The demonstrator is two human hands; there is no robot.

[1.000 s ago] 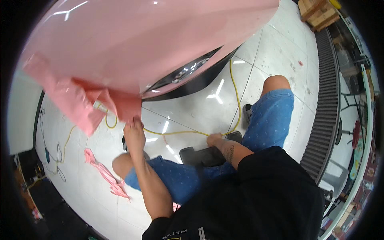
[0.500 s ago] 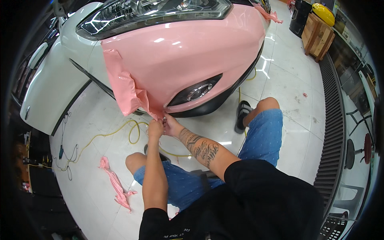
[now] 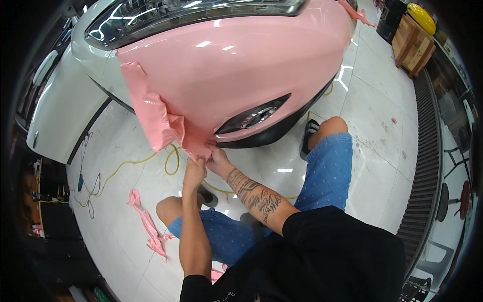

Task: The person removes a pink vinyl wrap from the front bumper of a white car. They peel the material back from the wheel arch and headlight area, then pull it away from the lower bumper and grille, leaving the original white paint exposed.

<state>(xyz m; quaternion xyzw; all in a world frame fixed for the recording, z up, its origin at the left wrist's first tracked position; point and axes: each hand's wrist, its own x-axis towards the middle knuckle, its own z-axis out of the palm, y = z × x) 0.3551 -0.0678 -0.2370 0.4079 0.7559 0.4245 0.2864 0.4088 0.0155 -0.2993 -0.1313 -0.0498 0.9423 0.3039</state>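
Observation:
Pink vinyl wrap film (image 3: 151,121) covers the front bumper (image 3: 226,65) of a white car, and a loose crumpled flap of it hangs off the bumper's left and lower edge. My left hand (image 3: 194,172) is closed on the lower end of this flap, fingers pinched together. Just right of it, my right hand (image 3: 218,160) grips the same film by the bumper's lower edge, its fingertips partly hidden. Above and right of my hands is the fog light (image 3: 256,117) in its black surround. The headlight (image 3: 196,17) lies along the top.
A scrap of pink film (image 3: 147,224) lies on the tiled floor (image 3: 121,236) to my left. A yellow hose (image 3: 126,162) curls across the floor under the bumper. The white car door (image 3: 63,116) stands out at left. A wooden crate (image 3: 411,45) and a floor grate (image 3: 425,166) are at right.
My hands have moved slightly apart, the left one lower. The film's lower end is now stretched out from the bumper toward me. My view has shifted a little.

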